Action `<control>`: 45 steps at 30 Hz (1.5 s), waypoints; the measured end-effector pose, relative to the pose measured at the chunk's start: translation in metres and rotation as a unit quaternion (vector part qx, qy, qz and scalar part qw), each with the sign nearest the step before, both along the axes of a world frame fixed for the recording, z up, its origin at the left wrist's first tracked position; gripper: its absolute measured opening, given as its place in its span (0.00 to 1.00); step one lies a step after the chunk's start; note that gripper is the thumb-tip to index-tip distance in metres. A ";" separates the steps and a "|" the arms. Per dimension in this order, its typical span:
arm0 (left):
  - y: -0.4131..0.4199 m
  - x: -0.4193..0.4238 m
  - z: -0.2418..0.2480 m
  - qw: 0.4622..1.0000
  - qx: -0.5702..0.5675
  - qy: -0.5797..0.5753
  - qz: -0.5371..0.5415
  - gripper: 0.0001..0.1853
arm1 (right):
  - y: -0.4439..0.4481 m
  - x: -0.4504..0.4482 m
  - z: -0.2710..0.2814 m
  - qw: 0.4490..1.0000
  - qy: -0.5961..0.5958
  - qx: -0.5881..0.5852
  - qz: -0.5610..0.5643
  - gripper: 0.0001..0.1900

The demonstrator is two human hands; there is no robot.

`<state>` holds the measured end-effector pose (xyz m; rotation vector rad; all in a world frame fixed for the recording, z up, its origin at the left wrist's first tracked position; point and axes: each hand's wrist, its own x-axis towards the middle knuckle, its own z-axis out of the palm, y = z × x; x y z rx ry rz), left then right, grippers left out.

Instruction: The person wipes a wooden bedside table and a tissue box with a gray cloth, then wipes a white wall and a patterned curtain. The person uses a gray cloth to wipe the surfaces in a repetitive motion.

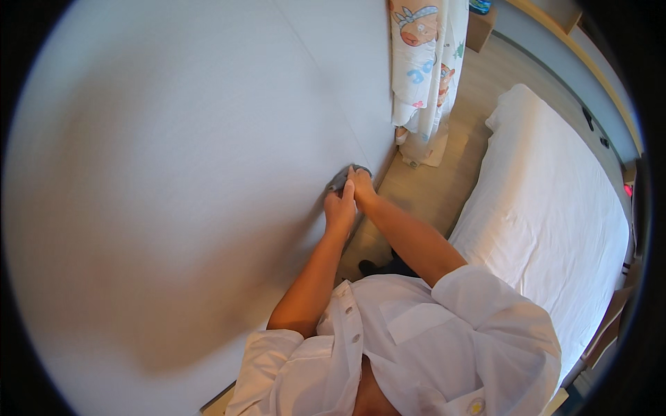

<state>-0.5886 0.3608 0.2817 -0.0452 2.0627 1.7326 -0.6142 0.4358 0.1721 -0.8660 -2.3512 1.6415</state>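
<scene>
Both my hands meet close to the white wall [208, 130], low down near its foot. A dark grey cloth [338, 179] is bunched between them and the wall. My left hand [339, 208] grips its lower left part, thumb pointing up. Beside it on the right, my right hand [361, 182] is closed on the cloth's upper right part. My fingers partly hide the cloth. A thin seam runs down the wall towards my hands.
Ahead hangs a white curtain [416, 78] with cartoon animals, reaching down close to the floor [406, 187]. A bed with a white sheet [541, 197] stands on the right. Beyond the curtain is a brown box [479, 31]. My dark shoe [368, 268] shows below.
</scene>
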 end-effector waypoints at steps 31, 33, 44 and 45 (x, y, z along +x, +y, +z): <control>-0.067 0.046 0.113 0.934 0.229 0.223 0.156 0.13 | 0.006 0.022 0.211 0.940 0.337 -0.035 0.036 0.18; -0.073 0.050 0.165 0.913 0.266 0.265 0.159 0.14 | 0.008 0.019 0.269 0.918 0.387 -0.057 0.063 0.16; -0.110 0.082 0.101 0.944 0.122 0.173 0.255 0.10 | -0.005 0.041 0.219 0.929 0.294 -0.126 0.183 0.15; -0.113 0.082 0.081 0.951 0.103 0.133 0.261 0.11 | -0.003 0.044 0.202 0.935 0.259 -0.140 0.198 0.15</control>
